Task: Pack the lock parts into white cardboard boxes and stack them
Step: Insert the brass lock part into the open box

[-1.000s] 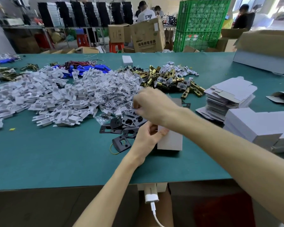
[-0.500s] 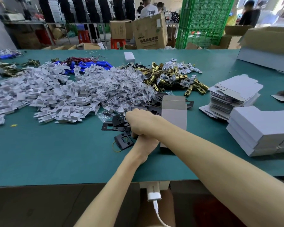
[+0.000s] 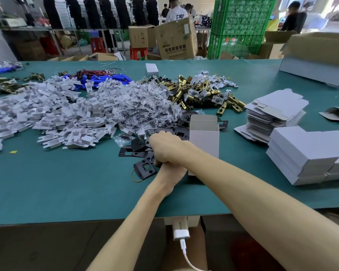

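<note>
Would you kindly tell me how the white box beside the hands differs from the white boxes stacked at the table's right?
The lone box has an end flap open, showing a brownish inside; the stacked boxes are all closed. The lone box sits singly on the table; the stacked boxes lie in layers. Both are white cardboard.

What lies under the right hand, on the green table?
Black metal plates stick out from beneath the right hand, and the left hand reaches up under it. The right hand covers both sets of fingers, so whether either grips a plate cannot be seen.
</note>
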### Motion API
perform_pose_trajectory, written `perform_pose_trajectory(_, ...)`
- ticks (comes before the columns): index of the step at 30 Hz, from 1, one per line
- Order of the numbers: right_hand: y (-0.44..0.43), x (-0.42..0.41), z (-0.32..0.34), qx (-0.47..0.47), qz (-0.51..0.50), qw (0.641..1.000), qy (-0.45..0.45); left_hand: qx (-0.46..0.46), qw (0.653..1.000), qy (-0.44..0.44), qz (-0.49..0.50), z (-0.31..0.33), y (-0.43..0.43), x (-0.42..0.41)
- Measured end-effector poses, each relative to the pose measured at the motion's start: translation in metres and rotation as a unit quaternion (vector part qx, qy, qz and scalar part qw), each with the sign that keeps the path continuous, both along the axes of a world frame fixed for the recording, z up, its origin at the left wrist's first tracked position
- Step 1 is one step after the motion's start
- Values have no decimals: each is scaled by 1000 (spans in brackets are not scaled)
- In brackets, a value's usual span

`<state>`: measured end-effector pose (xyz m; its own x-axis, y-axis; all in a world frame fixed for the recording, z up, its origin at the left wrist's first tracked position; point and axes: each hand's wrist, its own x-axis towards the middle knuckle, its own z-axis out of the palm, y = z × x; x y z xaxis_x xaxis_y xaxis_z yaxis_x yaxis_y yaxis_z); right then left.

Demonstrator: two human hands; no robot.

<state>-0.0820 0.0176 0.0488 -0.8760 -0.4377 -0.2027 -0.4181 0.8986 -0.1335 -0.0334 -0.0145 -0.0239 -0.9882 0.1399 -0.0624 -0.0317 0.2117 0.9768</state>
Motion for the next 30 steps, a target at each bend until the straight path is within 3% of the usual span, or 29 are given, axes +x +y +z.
perform_pose_trajectory(9,2,6,-4,-87,20,994,60,77,997,25,-13,1,2,2)
perform_pose_trajectory(13,13,7,0,-220,7,973,64,52,997,47,-14,-1,1,-1)
perform_pose_trajectory(16,23,9,10,-399,-82,913,-13,90,993,70,-13,4,2,0)
perform_pose_trajectory(18,32,11,21,-529,-126,827,-142,98,992,74,-18,5,3,-1)
perform_pose_trajectory(20,43,13,33,-603,-100,755,-237,110,991,72,-24,4,3,-2)
perform_pose_trajectory(21,49,15,40,-617,-72,743,-249,119,990,73,-25,4,3,-2)
perform_pose_trajectory(23,63,18,52,-620,-38,756,-207,142,988,62,-20,5,4,-1)
perform_pose_trajectory(25,80,18,64,-586,-48,800,-121,162,986,43,-17,6,5,-1)
perform_pose_trajectory(30,125,7,78,-394,-114,910,64,183,983,33,-16,7,4,-1)
